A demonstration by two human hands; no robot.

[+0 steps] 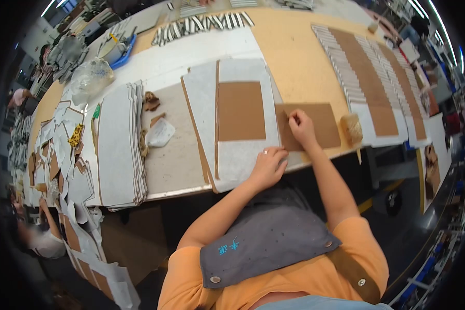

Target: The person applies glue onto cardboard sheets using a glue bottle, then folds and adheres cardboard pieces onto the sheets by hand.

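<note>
My right hand [300,126] is closed in a pinch at the left part of a brown rectangular sheet [323,124], where an edge seems slightly raised. My left hand [269,166] lies with its fingers spread on the lower right corner of a white sheet [243,160]. On that white sheet rests another brown rectangle [241,111], apart from both hands. Beneath, a second white sheet [199,93] with a brown edge sticks out at an angle to the left. Whether the brown sheet at my right hand is one layer or several, I cannot tell.
A tan block [351,129] stands at the table's front edge. Overlapping white and brown sheets [382,113] lie right. Left are a white stack [120,144], scraps [62,139], a plastic bag [92,77] and a pot [111,51]. Another person [44,240] is at lower left.
</note>
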